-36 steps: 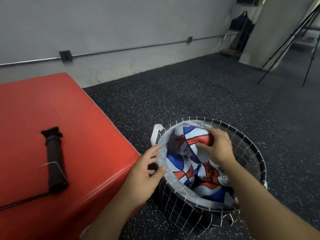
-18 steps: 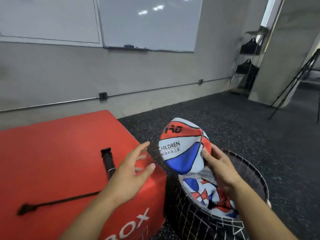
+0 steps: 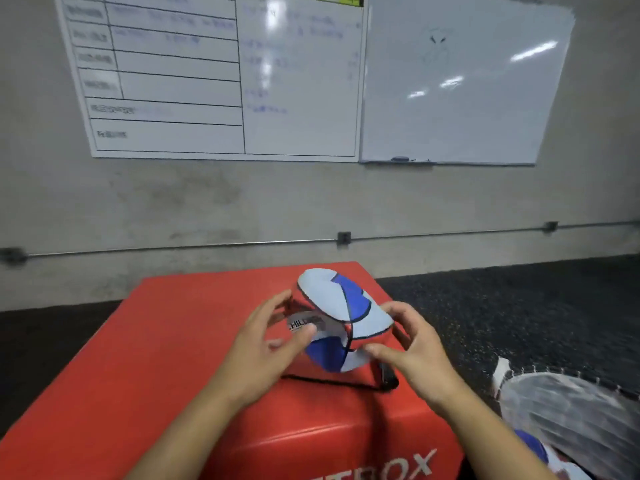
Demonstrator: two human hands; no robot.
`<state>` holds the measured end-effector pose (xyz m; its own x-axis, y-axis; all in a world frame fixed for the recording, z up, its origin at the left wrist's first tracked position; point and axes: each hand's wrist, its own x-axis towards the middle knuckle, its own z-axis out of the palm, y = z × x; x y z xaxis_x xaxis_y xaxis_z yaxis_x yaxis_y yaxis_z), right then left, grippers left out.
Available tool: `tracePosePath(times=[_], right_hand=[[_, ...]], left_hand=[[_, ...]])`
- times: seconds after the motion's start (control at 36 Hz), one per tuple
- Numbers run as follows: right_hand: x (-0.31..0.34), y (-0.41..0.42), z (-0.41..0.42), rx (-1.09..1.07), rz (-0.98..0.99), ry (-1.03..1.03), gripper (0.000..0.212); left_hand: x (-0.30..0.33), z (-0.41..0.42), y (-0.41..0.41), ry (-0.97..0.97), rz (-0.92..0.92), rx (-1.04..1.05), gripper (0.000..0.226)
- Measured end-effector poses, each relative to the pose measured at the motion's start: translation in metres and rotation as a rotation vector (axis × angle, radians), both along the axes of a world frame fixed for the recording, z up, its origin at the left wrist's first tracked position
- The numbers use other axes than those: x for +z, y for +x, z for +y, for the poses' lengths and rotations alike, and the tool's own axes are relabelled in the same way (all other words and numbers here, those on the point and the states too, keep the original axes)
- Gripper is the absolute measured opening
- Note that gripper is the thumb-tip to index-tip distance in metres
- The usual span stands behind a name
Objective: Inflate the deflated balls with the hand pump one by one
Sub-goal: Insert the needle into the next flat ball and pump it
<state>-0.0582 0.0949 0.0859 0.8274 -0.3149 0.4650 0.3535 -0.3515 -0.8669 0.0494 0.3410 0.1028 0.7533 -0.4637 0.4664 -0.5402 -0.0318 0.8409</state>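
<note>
Box front: nearest us, white lettering on the red box reads "BOX", with earlier letters cut off at the frame edge.
Basket: low at our right, the wire basket with its pale liner sits on the floor beside the box; a blue and white patch at its near edge looks like another limp ball, though blur keeps us from being sure.
Left hand: our left hand has its fingers spread and lightly bent against the left side of the ball, thumb on the printed panel; we read it as cradling more than clamping.
Right hand: our right hand pinches the lower right edge of the ball between thumb and curled fingers.
Deflated ball: the deflated ball is held between both hands just above the box top, caved in and folded; its panels are white, blue and red, and we can read "HILL" in black, the rest hidden by the thumb.
Pump: the black hand pump lies on the box top under the ball, mostly hidden.
Progress: we judge this as early, one flat ball out of the basket, the pump not yet in hand, no needle fitted, nothing inflated.
Whiteboards: on the far wall, a ruled whiteboard carries writing too blurred to read; a plainer whiteboard hangs at its right.
</note>
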Motion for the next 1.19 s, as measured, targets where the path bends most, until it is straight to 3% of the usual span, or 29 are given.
tracePosePath(times=[0.14, 0.28, 0.44, 0.58, 0.67, 0.81, 0.94, 1.0, 1.11, 1.19], right_hand=[[-0.006, 0.019, 0.059, -0.087, -0.082, -0.258, 0.059], [0.005, 0.023, 0.104, -0.13, -0.331, -0.574, 0.054], [-0.017, 0.042, 0.128, -0.119, -0.509, -0.681, 0.065], [-0.041, 0.071, 0.128, -0.045, -0.45, -0.73, 0.052], [-0.048, 0.091, 0.123, 0.023, -0.368, -0.752, 0.036], [-0.058, 0.131, 0.116, -0.037, -0.158, -0.405, 0.037], [-0.077, 0.173, 0.115, 0.134, 0.249, 0.117, 0.076], [-0.089, 0.183, 0.114, 0.198, 0.343, 0.238, 0.085], [-0.094, 0.187, 0.11, 0.219, 0.335, 0.355, 0.077], [-0.094, 0.187, 0.108, 0.201, 0.253, 0.223, 0.079]], left_hand=[[0.001, 0.052, -0.007, -0.029, 0.02, 0.091, 0.08], [-0.001, 0.093, -0.009, -0.132, 0.097, 0.113, 0.089], [-0.012, 0.119, 0.0, -0.162, 0.128, 0.076, 0.098], [-0.034, 0.13, 0.024, -0.157, 0.079, 0.103, 0.092], [-0.049, 0.135, 0.048, -0.056, -0.086, 0.239, 0.084], [-0.069, 0.142, 0.085, 0.172, -0.298, 0.357, 0.089], [-0.086, 0.137, 0.108, 0.269, -0.303, 0.268, 0.086], [-0.091, 0.137, 0.115, 0.327, -0.3, 0.225, 0.085], [-0.097, 0.133, 0.124, 0.343, -0.279, 0.16, 0.078], [-0.097, 0.131, 0.126, 0.229, -0.146, 0.154, 0.075]])
